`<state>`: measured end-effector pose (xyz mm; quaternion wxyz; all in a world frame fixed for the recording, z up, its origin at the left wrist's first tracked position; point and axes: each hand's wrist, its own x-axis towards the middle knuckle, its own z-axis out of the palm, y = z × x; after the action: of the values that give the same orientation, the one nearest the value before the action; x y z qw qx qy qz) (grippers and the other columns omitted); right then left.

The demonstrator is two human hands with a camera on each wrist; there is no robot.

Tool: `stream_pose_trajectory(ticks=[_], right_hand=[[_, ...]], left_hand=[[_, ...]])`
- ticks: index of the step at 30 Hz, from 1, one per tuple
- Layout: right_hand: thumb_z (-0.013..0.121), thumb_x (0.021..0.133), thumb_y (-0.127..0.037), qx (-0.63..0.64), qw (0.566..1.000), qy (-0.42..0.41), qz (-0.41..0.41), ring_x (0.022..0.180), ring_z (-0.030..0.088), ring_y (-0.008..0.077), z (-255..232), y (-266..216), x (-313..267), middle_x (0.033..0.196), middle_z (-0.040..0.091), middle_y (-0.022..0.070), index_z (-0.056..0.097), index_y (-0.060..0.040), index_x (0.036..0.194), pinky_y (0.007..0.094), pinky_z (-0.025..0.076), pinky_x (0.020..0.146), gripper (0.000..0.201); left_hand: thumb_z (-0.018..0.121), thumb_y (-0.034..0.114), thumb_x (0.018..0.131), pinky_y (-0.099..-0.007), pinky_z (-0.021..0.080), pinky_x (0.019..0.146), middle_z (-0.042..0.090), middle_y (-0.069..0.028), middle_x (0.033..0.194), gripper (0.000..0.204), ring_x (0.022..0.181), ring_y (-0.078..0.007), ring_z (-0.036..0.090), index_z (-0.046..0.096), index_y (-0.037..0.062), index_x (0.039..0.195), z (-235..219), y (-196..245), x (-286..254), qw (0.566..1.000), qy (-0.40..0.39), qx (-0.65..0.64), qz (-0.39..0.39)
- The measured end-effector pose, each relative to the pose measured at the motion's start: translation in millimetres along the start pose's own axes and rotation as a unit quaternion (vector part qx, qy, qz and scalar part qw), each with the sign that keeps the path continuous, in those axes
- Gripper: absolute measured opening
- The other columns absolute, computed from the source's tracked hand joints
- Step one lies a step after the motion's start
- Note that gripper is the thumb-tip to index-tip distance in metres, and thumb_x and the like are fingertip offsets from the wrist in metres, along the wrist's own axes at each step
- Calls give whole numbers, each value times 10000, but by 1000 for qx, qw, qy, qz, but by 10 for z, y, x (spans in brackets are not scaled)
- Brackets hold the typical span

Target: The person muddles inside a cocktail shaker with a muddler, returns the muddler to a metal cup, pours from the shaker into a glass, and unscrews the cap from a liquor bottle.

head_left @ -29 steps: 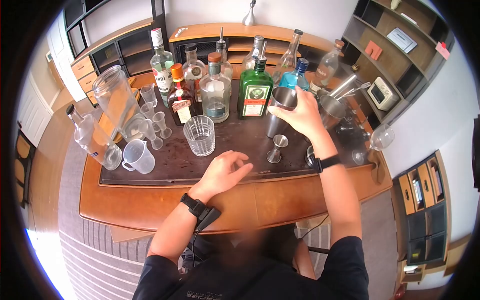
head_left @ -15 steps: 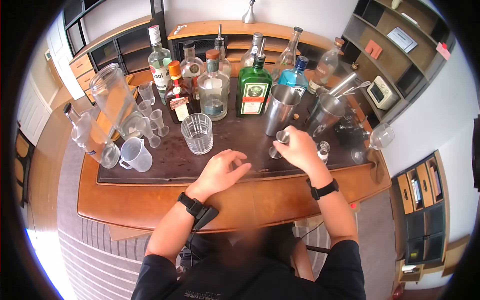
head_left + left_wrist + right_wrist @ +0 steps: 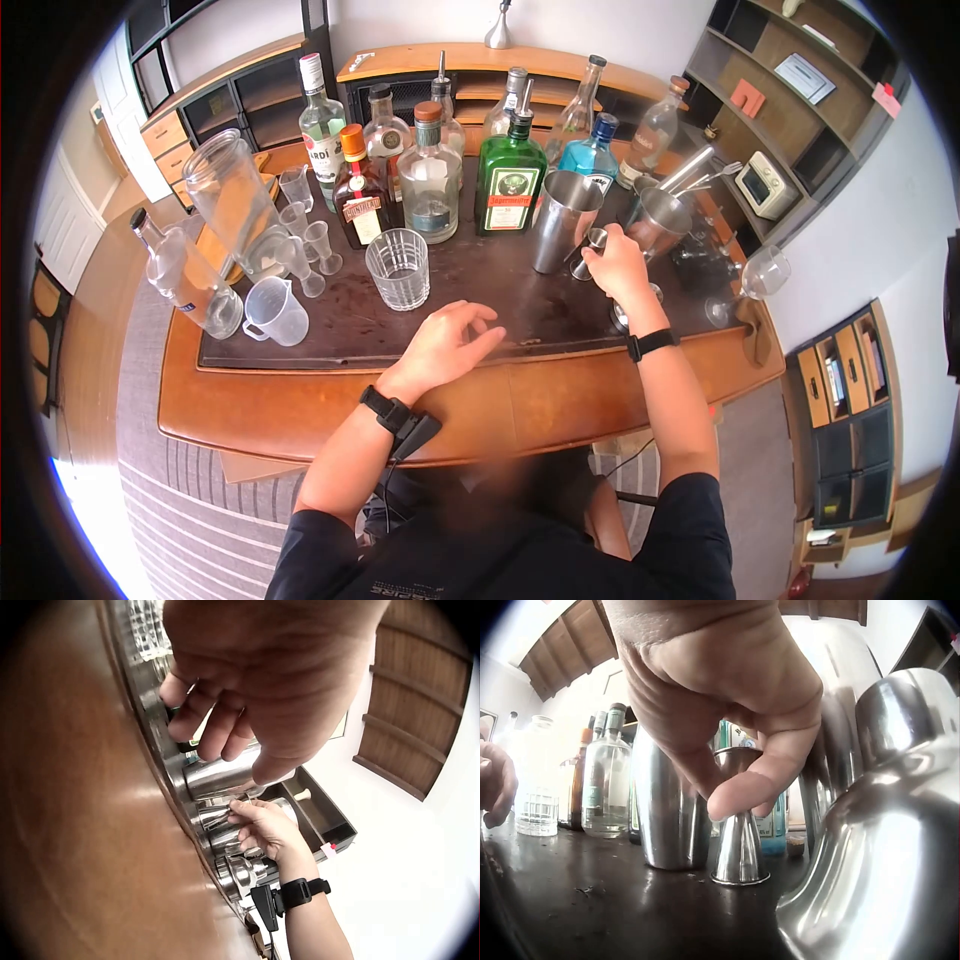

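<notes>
Pinched between thumb and fingers of my right hand (image 3: 620, 268) is the small steel jigger (image 3: 590, 255); in the right wrist view the jigger (image 3: 740, 851) stands upright, its foot at the dark tabletop. Just left of it is the tall steel shaker tin (image 3: 565, 225), also seen in the right wrist view (image 3: 671, 814). My left hand (image 3: 448, 345) holds nothing and hangs loosely curled over the table's front edge; the left wrist view shows its palm (image 3: 262, 675). The cut-glass tumbler (image 3: 398, 272) stands beyond and left of it.
Several bottles, among them a green one (image 3: 510, 185) and an orange-capped one (image 3: 360, 200), line the back. A plastic jug (image 3: 277, 312), small glasses and a large jar (image 3: 235, 200) stand left. On the right are a tin with bar tools (image 3: 660, 222) and a wine glass (image 3: 764, 275).
My right hand has let go of the tall tin and taken hold of the jigger, which has moved right and back, close beside the tin. The left hand has stayed in place.
</notes>
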<state>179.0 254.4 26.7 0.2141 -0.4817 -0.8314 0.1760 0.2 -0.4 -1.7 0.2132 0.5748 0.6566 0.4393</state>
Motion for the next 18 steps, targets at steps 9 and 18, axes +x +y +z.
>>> stream_pose_trajectory(ticks=[9, 18], right_hand=[[785, 836, -286, -45, 983, 156, -82, 943, 679, 327, -323, -244, -443, 997, 690, 130, 646, -68, 1235, 445, 536, 808, 476], [851, 794, -397, -76, 937, 334, -65, 1291, 486, 405, -890, 99, -172, 1361, 525, 270, 461, 8, 1442, 491, 375, 1113, 858]], left_hand=[[754, 214, 907, -303, 502, 614, 660, -57, 832, 277, 650, -137, 573, 711, 8, 1088, 26, -14, -8, 999, 30, 2, 39], [700, 275, 976, -317, 417, 513, 517, -30, 552, 275, 506, -129, 457, 724, 29, 856, -127, 96, -40, 980, 194, -28, -34]])
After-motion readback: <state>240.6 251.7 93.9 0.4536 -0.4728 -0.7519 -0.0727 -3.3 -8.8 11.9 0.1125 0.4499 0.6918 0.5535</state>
